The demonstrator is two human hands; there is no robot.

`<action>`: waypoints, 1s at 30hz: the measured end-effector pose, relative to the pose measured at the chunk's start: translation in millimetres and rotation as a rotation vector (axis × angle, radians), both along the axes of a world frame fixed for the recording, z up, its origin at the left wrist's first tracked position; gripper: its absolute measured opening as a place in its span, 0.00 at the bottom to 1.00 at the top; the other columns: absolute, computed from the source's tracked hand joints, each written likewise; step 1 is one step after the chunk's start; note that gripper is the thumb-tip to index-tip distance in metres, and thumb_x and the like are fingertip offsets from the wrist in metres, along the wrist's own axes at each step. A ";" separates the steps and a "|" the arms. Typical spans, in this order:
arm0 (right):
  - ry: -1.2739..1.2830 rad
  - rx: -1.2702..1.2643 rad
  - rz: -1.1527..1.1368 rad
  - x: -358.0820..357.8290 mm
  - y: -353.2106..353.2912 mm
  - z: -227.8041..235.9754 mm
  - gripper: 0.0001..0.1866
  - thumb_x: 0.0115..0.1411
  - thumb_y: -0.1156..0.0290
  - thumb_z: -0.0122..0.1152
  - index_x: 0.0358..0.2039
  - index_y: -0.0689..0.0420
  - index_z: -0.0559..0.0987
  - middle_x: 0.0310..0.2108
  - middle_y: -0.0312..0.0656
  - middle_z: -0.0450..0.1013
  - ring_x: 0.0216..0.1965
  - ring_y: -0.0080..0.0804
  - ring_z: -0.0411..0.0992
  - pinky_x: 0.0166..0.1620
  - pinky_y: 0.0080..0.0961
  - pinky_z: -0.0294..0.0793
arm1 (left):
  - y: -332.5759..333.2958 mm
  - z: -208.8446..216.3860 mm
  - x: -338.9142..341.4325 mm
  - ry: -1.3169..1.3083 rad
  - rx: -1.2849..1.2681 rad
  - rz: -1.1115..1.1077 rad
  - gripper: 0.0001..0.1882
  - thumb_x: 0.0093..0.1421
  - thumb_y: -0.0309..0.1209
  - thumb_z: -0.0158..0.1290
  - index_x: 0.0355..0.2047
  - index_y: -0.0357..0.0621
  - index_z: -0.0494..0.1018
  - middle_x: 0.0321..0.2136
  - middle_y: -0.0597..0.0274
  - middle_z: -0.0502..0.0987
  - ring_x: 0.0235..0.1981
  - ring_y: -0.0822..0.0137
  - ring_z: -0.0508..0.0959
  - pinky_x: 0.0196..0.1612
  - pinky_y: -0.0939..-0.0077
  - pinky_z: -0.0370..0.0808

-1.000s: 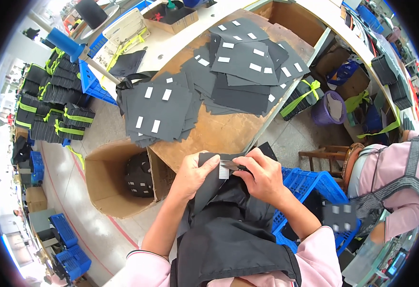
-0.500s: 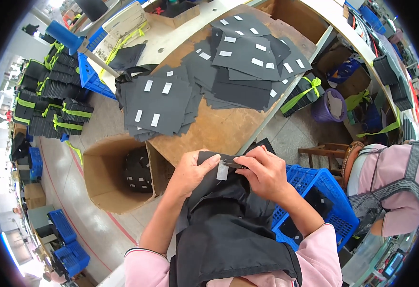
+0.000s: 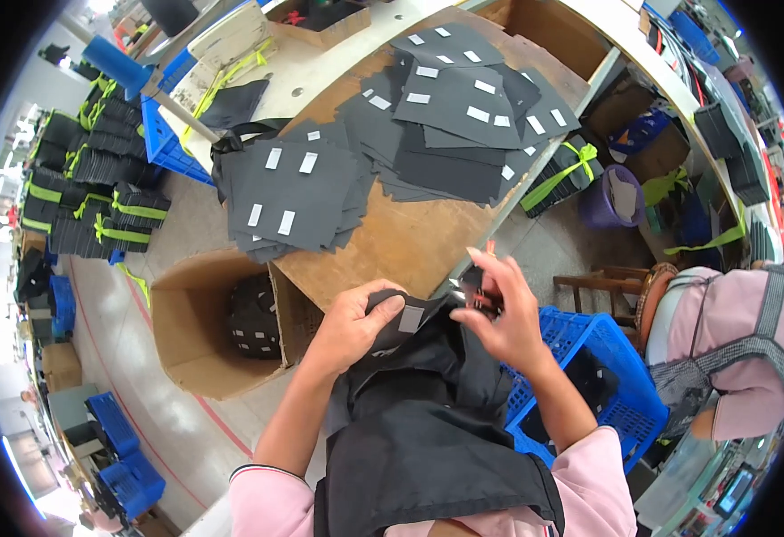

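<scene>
Above my lap, my left hand (image 3: 361, 327) pinches a black fabric piece (image 3: 399, 338) with a white rectangular patch (image 3: 412, 319) on it, thumb on top. A short way to its right, my right hand (image 3: 505, 309) is closed around small thread snips (image 3: 469, 295). Their shiny tips point toward the fabric piece, apart from it, and the fingers partly cover the rest. Beyond my hands, flat black pieces with white patches lie in a left pile (image 3: 289, 192) and a larger right pile (image 3: 459, 107) on the wooden board (image 3: 410, 237).
An open cardboard box (image 3: 208, 358) with black pieces inside stands left of my hands. To the right is a blue plastic crate (image 3: 629, 385). A purple bin (image 3: 620, 192) sits beyond it. Another person (image 3: 723, 349) sits at the right. Tied black bundles (image 3: 97, 188) are stacked at far left.
My right hand has drawn back a little to the right from the fabric piece, and the snips' blades now show. My left hand still holds the piece, its right end now lowered.
</scene>
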State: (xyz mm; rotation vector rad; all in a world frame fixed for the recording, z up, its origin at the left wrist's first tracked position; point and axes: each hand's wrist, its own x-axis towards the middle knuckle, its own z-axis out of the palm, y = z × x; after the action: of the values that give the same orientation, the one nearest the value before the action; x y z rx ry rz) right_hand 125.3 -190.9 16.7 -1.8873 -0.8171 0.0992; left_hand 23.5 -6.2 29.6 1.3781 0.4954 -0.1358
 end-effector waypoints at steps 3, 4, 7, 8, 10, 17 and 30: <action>0.197 -0.082 0.179 26.0 -1.3 -9.3 0.12 0.45 0.73 0.66 0.32 0.58 0.77 0.23 0.40 0.65 0.25 0.35 0.66 0.30 0.27 0.67 | -2.9 -9.8 -1.9 -0.044 0.335 -0.058 0.09 0.62 0.33 0.48 0.37 0.40 0.72 0.26 0.69 0.73 0.27 0.78 0.69 0.32 0.81 0.68; 0.220 -0.133 0.262 26.8 -3.7 -7.9 0.11 0.45 0.73 0.66 0.29 0.59 0.75 0.22 0.40 0.64 0.25 0.35 0.65 0.29 0.26 0.65 | -1.7 -14.2 -2.7 -0.046 0.337 -0.056 0.09 0.62 0.33 0.48 0.37 0.40 0.72 0.26 0.69 0.73 0.27 0.78 0.69 0.32 0.81 0.68; 0.280 -0.116 0.341 21.6 -2.7 -0.1 0.12 0.47 0.72 0.65 0.22 0.63 0.69 0.21 0.40 0.62 0.23 0.32 0.62 0.26 0.25 0.61 | -0.7 -17.7 -5.2 -0.001 -0.120 0.211 0.16 0.60 0.39 0.51 0.43 0.40 0.69 0.31 0.65 0.74 0.32 0.74 0.72 0.38 0.78 0.69; 0.472 -0.115 0.296 20.1 2.3 1.3 0.12 0.49 0.72 0.64 0.22 0.63 0.69 0.20 0.39 0.62 0.23 0.29 0.62 0.26 0.25 0.60 | -1.9 -13.4 -5.7 -0.028 -0.137 0.086 0.21 0.58 0.42 0.54 0.45 0.42 0.68 0.33 0.64 0.73 0.34 0.73 0.72 0.40 0.78 0.69; 0.568 -0.019 0.263 10.4 10.1 -7.6 0.12 0.52 0.70 0.61 0.22 0.64 0.69 0.20 0.39 0.61 0.23 0.23 0.60 0.26 0.23 0.60 | -4.4 -9.6 -2.8 -0.099 0.107 -0.179 0.30 0.51 0.48 0.59 0.47 0.40 0.67 0.41 0.63 0.71 0.39 0.75 0.71 0.40 0.81 0.69; 0.157 0.058 -0.065 -16.7 4.9 -4.9 0.14 0.46 0.74 0.67 0.34 0.59 0.73 0.28 0.39 0.66 0.24 0.29 0.67 0.26 0.23 0.67 | -7.7 -4.8 -5.4 0.112 -0.254 0.085 0.17 0.52 0.31 0.60 0.39 0.35 0.71 0.31 0.65 0.75 0.31 0.75 0.74 0.37 0.81 0.71; -0.211 -0.055 0.091 -11.3 -1.8 -1.4 0.14 0.43 0.73 0.67 0.33 0.56 0.76 0.26 0.39 0.69 0.21 0.36 0.69 0.23 0.28 0.68 | -14.9 5.7 -2.0 0.110 -0.165 0.032 0.13 0.50 0.27 0.60 0.35 0.37 0.71 0.28 0.67 0.73 0.29 0.78 0.72 0.33 0.83 0.70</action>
State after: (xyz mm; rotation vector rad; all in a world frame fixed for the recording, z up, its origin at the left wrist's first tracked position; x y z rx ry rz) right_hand 114.1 -192.7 15.3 -1.9342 -1.0540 -0.0222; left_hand 21.6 -21.2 35.3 1.2050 0.5849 -0.2224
